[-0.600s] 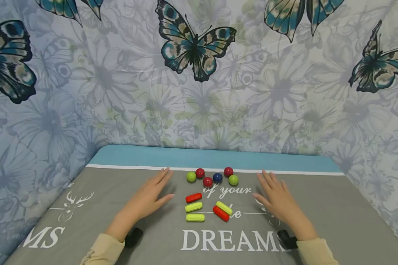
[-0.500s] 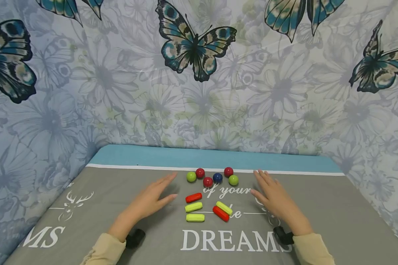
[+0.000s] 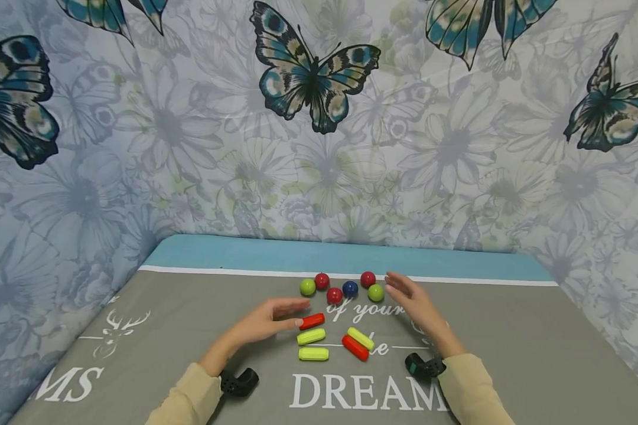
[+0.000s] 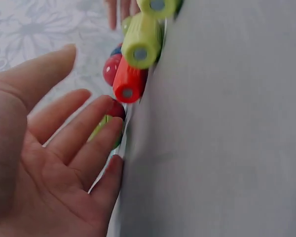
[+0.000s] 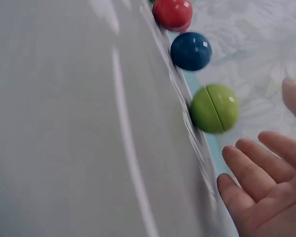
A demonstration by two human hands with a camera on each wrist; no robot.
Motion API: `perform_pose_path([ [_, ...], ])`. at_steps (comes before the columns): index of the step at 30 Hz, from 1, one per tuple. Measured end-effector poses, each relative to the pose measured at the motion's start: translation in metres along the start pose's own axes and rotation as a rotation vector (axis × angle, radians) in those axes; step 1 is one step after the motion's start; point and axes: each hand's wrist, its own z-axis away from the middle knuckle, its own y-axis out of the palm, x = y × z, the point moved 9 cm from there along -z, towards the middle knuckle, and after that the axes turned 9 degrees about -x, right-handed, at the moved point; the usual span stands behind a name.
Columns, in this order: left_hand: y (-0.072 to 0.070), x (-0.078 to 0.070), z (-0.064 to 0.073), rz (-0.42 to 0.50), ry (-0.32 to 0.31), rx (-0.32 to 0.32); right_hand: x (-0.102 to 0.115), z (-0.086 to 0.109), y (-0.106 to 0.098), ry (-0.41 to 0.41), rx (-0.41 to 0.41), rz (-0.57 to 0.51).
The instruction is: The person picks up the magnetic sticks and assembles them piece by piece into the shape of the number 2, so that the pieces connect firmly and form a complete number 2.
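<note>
My left hand [image 3: 266, 321] has its fingers extended, the thumb close beside a red ridged plastic stick [image 3: 312, 321]. In the left wrist view its palm faces the sticks and nothing is in it. Two yellow-green sticks [image 3: 311, 336] lie nearer me below that red one. Further right, another yellow-green stick [image 3: 360, 338] lies against a second red stick [image 3: 355, 348]. My right hand [image 3: 420, 310], loosely spread and holding nothing, is just right of a green ball [image 5: 214, 108]. Left of that are a blue ball [image 5: 191, 51] and a red ball [image 3: 368, 278].
At the back left of the group sit two more red balls [image 3: 334, 296] and another green ball [image 3: 308, 287]. A grey cloth with white lettering [image 3: 372, 392] covers the table, with a blue band [image 3: 340, 257] along its far edge. A butterfly-patterned curtain [image 3: 319, 177] hangs behind.
Both hands have moved inward toward the balls and sticks. The left hand came right, near the red stick; the right hand came left, near the green ball. Balls and sticks lie as before.
</note>
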Motion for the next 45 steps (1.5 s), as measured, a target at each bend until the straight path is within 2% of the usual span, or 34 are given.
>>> perform_pose_path([
  [4,0.005,0.004,0.0,0.013,-0.015,0.004,-0.007,-0.003,0.006,0.02,-0.011,-0.143],
  [7,0.007,0.005,-0.001,-0.003,-0.021,-0.014,-0.008,-0.004,0.01,0.006,-0.032,-0.178],
  [18,0.011,0.006,-0.004,-0.125,0.037,-0.073,-0.002,-0.006,0.019,-0.059,-0.126,-0.006],
  [21,0.011,0.006,-0.004,-0.151,0.05,-0.088,0.011,-0.002,0.018,-0.055,-0.143,-0.002],
  [25,0.01,0.007,-0.003,-0.137,0.053,-0.101,0.028,0.004,0.017,-0.06,-0.155,0.001],
  [27,0.011,0.006,-0.002,-0.118,0.057,-0.094,0.027,0.004,0.017,-0.06,-0.164,0.007],
  [31,0.013,0.005,0.001,-0.097,0.055,-0.064,0.01,-0.002,0.018,-0.111,-0.174,0.031],
  [34,0.014,0.006,0.002,-0.105,0.04,-0.054,0.001,-0.005,0.017,-0.173,-0.188,0.027],
  [37,0.014,0.007,0.002,-0.134,0.042,-0.06,0.001,-0.004,0.016,-0.212,-0.201,0.009],
  [41,0.013,0.006,0.002,-0.178,0.037,-0.066,0.003,-0.004,0.017,-0.145,-0.193,0.014],
  [43,0.013,0.005,0.002,-0.205,0.029,-0.066,0.001,-0.004,0.017,-0.087,-0.185,0.027],
  [45,0.013,0.005,0.003,-0.226,0.013,-0.062,0.0,-0.004,0.018,-0.067,-0.184,0.038],
])
